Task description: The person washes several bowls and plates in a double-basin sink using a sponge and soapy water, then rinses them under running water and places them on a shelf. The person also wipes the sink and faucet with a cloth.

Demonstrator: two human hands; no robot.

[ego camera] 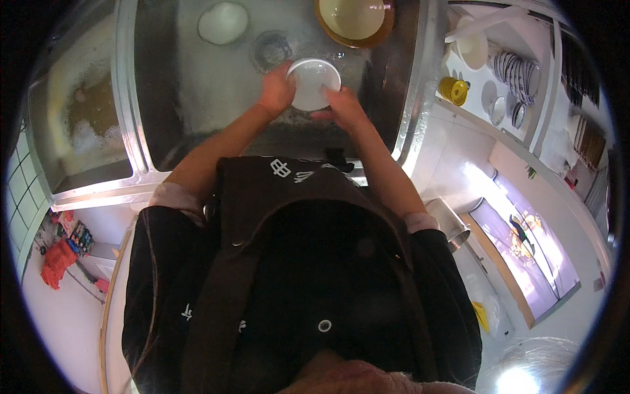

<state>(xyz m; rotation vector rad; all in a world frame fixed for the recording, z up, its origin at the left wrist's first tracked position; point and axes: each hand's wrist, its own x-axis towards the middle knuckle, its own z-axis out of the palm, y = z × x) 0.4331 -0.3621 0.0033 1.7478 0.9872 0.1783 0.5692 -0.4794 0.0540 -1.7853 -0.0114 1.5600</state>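
Note:
Between my two hands is a white round bowl (pixel 314 88), held over the basin of a stainless steel sink (pixel 216 98). My left hand (pixel 279 91) grips its left rim. On the right side, the thumb of my right hand (pixel 346 106) lies over the rim, with other fingers lower along the bowl. Beyond the bowl, a round drain (pixel 272 49) shows dimly in the sink floor. Another white bowl (pixel 224 22) rests in the sink at the far left. A larger brown bowl with a cream inside (pixel 353 19) sits at the far right, partly cut off by the picture's edge.
Left of a metal divider (pixel 130 93) is a second basin (pixel 93 108) with murky, foamy water. At right, a white shelf (pixel 480 93) bears a row of stacked plates (pixel 516 76) and yellow dishes (pixel 453 90). A metal container (pixel 448 221) stands by my right elbow.

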